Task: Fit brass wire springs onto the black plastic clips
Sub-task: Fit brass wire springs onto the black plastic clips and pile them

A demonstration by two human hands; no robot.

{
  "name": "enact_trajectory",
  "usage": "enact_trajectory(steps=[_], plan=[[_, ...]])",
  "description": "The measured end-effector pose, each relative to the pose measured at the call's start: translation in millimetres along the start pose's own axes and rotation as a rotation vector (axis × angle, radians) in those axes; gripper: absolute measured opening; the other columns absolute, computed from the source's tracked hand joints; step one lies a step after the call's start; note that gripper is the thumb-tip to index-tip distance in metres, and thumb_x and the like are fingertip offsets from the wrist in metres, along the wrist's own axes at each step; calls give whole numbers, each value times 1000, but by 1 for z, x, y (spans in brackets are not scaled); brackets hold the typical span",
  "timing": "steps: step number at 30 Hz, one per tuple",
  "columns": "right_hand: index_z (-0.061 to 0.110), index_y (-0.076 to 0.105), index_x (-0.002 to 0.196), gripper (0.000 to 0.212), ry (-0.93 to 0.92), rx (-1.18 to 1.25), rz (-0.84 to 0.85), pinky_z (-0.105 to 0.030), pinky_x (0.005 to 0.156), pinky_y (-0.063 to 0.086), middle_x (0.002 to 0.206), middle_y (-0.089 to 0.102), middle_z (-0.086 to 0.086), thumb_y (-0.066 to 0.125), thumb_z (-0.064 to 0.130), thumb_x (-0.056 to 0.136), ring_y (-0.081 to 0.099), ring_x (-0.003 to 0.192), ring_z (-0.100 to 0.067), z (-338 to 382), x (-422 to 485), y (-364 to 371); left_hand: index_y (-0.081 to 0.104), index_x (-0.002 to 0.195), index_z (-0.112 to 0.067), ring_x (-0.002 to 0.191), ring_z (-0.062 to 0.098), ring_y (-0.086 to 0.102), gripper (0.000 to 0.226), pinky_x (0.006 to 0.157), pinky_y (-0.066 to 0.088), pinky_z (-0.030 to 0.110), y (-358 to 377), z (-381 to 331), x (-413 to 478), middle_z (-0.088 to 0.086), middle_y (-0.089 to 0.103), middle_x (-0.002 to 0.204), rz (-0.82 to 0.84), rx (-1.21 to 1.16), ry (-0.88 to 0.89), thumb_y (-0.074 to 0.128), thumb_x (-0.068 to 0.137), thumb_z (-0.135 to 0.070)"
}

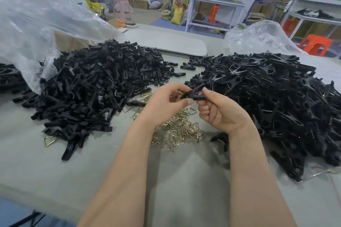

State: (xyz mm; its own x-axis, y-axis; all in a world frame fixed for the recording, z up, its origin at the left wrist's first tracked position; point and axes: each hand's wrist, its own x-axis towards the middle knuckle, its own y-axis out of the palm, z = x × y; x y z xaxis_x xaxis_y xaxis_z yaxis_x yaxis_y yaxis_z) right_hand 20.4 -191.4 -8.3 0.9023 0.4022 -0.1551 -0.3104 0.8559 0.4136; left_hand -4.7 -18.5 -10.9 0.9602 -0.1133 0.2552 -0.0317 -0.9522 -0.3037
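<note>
I can read no text from where I sit. The yellow-and-black bag (94, 6) beyond my table carries pale block lettering, but it is too crumpled and blurred for me to spell out. The yellow sack (177, 8) on the floor has red print near its top, too small to make out. The white sack (154, 3) beside it shows a blue mark that I cannot read either.

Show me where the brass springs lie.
Head view, centre: the triangular brass wire springs lie on the grey table between the left black plastic clip heap and the right heap.
</note>
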Motion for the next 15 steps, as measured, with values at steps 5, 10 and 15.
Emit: enact_trajectory(steps=[5, 10, 15], plan=[[15, 70, 65, 21, -60, -156, -131, -15, 47, 42, 58, 55, 1, 65, 20, 85, 48, 49, -7, -1, 4, 2, 60, 86, -36, 77, -1, 60, 21, 67, 46, 14, 3, 5, 1, -12, 61, 86, 20, 180, -34, 70, 84, -18], [13, 68, 78, 17, -265, -563, -402, -17, 47, 32, 55, 48, 2, 62, 22, 92, 38, 47, -6, -10, 11, 15, 63, 101, -26, 92, 11, 58, 18, 79, 46, 28, 5, 10, 3, -9, 60, 101, -167, 384, -49, 68, 85, -19], [16, 67, 76, 18, -317, -542, -474, -15, 48, 38, 54, 52, 4, 61, 22, 92, 44, 45, -4, -9, 14, 25, 63, 109, -22, 94, 12, 54, 22, 84, 44, 29, 8, 9, 5, -9, 56, 106, -257, 463, 59, 65, 88, -16]])
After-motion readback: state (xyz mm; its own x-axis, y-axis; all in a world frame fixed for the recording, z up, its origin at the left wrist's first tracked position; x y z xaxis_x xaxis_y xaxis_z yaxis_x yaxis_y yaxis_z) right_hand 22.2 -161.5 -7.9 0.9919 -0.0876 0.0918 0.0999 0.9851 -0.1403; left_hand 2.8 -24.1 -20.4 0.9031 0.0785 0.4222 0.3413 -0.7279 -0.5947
